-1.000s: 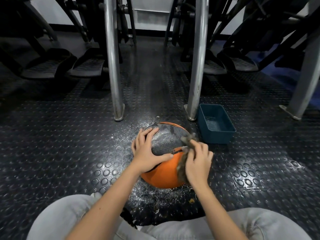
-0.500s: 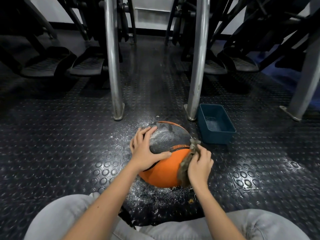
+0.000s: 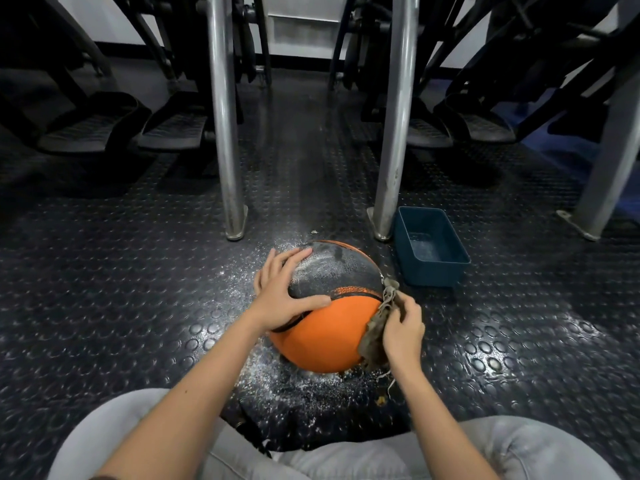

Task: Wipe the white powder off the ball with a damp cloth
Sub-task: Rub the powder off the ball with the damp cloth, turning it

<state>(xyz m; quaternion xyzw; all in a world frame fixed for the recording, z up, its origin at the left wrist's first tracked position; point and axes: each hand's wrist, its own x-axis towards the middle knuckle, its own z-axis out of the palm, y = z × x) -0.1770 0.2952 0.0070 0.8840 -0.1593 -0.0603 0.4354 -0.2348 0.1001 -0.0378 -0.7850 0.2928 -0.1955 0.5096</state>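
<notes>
An orange and black ball [image 3: 325, 337] sits on the studded floor in front of my knees. White powder still dusts its black upper panel. My left hand [image 3: 282, 292] lies spread on the ball's upper left side, fingers straight and thumb stretched across the seam. My right hand [image 3: 403, 327] grips a crumpled grey-brown cloth [image 3: 375, 332] and holds it against the ball's right side. White powder [image 3: 277, 379] is scattered on the floor around the ball.
A dark teal tub [image 3: 431, 270] with a little water stands just right of the ball. Two steel machine legs [image 3: 227, 116] [image 3: 393, 116] rise behind it, a third [image 3: 609, 161] at far right. Pedals and dark machine frames fill the back. My grey-trousered knees [image 3: 346, 459] sit at the bottom edge.
My right hand has slid the cloth from the ball's upper right down and outward along its right side. My left hand has stayed in place on the ball.
</notes>
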